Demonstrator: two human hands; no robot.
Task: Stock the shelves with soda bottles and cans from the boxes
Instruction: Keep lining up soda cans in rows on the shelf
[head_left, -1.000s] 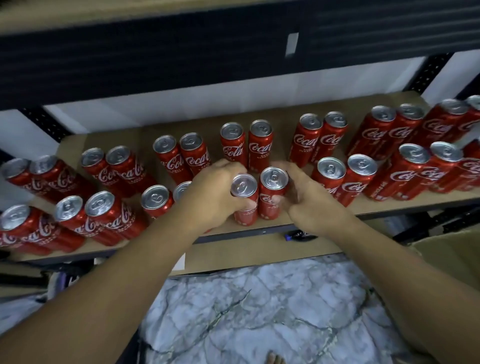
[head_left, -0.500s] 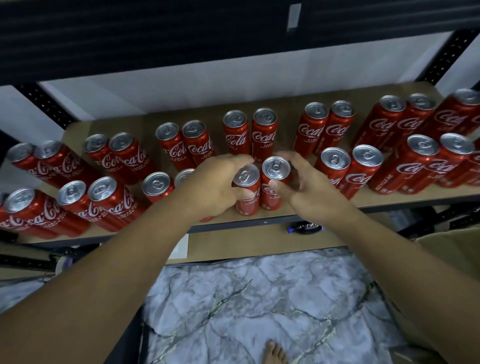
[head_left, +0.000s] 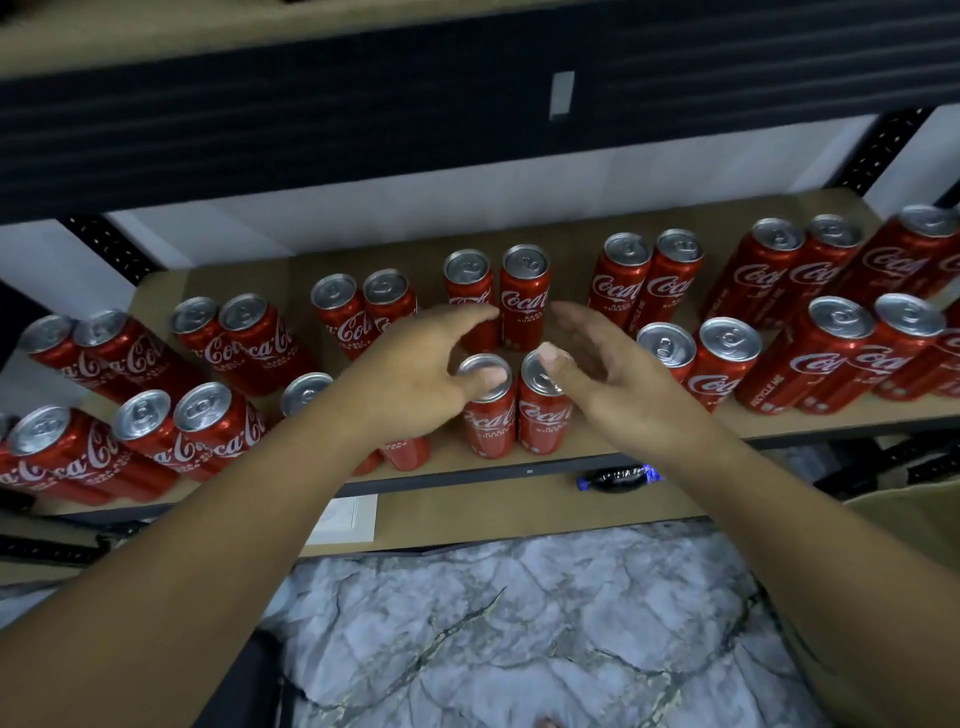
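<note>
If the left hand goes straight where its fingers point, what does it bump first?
Probably the left hand meets the upright red aluminium cola can just behind its fingertips; depth is unclear.

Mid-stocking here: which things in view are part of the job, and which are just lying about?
Job: the two front cans by the left hand and right hand; the other cans in rows; the shelf; the cardboard box.
Lying about: the dark bottle on its side and the white card on the lower board; the marble floor.
</note>
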